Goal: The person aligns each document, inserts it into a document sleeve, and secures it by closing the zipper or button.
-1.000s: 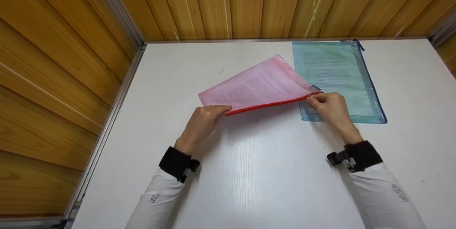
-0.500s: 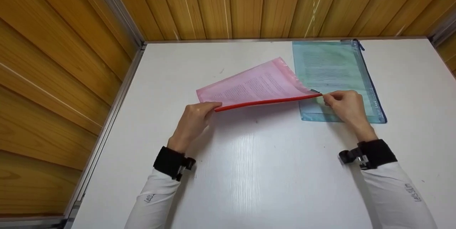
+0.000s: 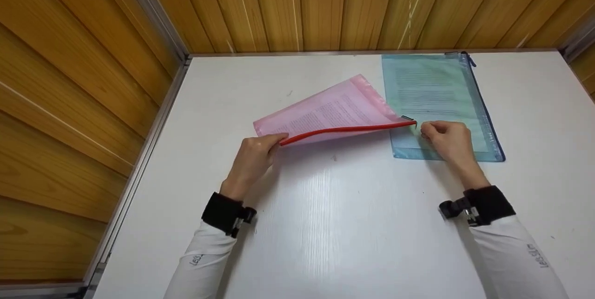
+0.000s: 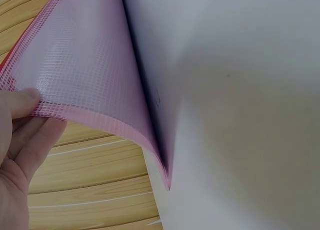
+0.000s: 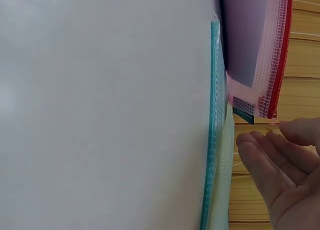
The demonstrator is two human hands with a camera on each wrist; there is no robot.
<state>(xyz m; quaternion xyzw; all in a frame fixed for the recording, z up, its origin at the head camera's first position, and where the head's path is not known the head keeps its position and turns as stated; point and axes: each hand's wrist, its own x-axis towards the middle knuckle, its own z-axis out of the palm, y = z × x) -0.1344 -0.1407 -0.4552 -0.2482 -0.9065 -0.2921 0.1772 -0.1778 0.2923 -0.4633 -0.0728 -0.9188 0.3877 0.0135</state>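
Note:
A pink mesh zipper pouch [image 3: 332, 108] with a printed sheet inside is held tilted, its near edge lifted off the white table. Along that edge runs a red zipper strip [image 3: 344, 129], which bows slightly. My left hand [image 3: 251, 159] pinches the pouch's near left corner between thumb and fingers; the left wrist view shows the thumb [image 4: 22, 102] on the mesh. Just off the strip's right end is my right hand [image 3: 451, 143], with a small gap between. In the right wrist view the right hand's fingers [image 5: 270, 165] are loosely bent and hold nothing.
A blue-green zipper pouch [image 3: 430, 103] with a printed sheet lies flat at the back right, under my right hand and the pink pouch's right end. Wooden panels [image 3: 320, 6] stand behind and to the left of the table [image 3: 325, 243].
Both hands have spread apart along the red zipper, the right one moving to its right end. Since half a second ago, the right hand has let go of the pouch and the strip has slackened.

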